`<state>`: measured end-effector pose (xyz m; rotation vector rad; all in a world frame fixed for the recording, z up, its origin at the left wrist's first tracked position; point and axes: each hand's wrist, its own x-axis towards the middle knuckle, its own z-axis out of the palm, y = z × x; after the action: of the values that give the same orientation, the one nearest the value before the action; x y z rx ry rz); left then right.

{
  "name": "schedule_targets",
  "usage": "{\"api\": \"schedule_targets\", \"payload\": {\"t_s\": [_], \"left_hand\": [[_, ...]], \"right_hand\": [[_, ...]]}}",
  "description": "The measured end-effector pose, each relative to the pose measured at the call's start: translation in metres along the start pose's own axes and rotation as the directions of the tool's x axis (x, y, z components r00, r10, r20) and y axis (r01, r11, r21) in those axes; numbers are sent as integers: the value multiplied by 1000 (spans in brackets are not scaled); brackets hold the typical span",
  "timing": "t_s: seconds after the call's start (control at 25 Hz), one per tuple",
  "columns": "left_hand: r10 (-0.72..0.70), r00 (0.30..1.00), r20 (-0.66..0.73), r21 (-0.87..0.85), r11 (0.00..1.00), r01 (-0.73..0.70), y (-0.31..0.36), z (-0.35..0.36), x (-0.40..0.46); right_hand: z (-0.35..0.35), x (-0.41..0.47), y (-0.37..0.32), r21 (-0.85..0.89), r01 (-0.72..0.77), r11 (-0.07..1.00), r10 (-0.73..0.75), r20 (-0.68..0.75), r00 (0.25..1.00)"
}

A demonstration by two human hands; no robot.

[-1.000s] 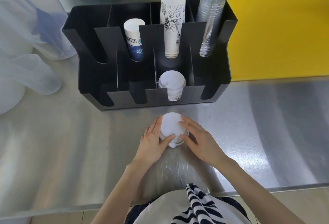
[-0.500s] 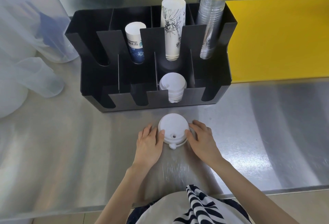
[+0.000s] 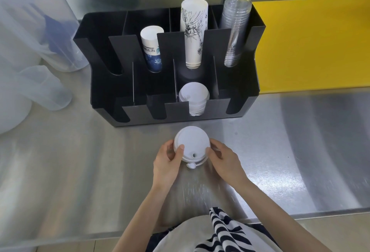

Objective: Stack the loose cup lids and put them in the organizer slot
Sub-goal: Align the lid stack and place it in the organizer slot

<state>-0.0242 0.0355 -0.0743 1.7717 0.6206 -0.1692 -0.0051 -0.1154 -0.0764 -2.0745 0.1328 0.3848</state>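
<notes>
1. the white lids [image 3: 191, 143] sit on the steel counter [image 3: 280, 141], near its front edge and just in front of the black organizer [image 3: 104, 83]. both hands bracket them: the left hand [image 3: 167, 162] has its thumb on the top rim and fingers curled round the left side, clamped on the lids; the right hand [image 3: 224, 160] presses fingertips against the right rim.
2. how many lids are in this bunch cannot be told from above; only the top one shows.
3. judged step: squaring the stack before lifting. it would go best with even pressure from both sides, so the rims nest and the sip holes and little plug tabs line up.
4. the likely target is the low front slot holding the lid stack [image 3: 194, 97], straight ahead. tipping the bunch on edge to match those lids should let it slide in without catching the dividers.
5. materials: the lids look like thin, smooth moulded plastic, round, with a raised rim, probably slippery and springy. the counter is brushed and reflective; the organizer is rigid and matte, with u-shaped cutouts.
6. behind stand paper cups [image 3: 193, 31] and clear cups [image 3: 236, 29].
</notes>
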Motion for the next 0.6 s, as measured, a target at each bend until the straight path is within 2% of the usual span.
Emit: {"api": "schedule_targets", "payload": {"t_s": [0.16,0.28,0.36,0.6], "left_hand": [[-1,1000,0,-109,994,1,5,-7,-1],[25,1000,-10,-229,973,-27,12,-10,-4],[51,999,-4,-246,968,-50,16,-10,-5],[114,993,10,-226,968,-109,22,-12,-4]], "right_hand": [[-5,-1,-10,155,-9,988,7,9,1000],[-4,-5,-16,270,-119,956,73,177,982],[1,-11,-20,313,-192,930,98,292,951],[3,-11,-25,323,-173,930,87,265,960]]}}
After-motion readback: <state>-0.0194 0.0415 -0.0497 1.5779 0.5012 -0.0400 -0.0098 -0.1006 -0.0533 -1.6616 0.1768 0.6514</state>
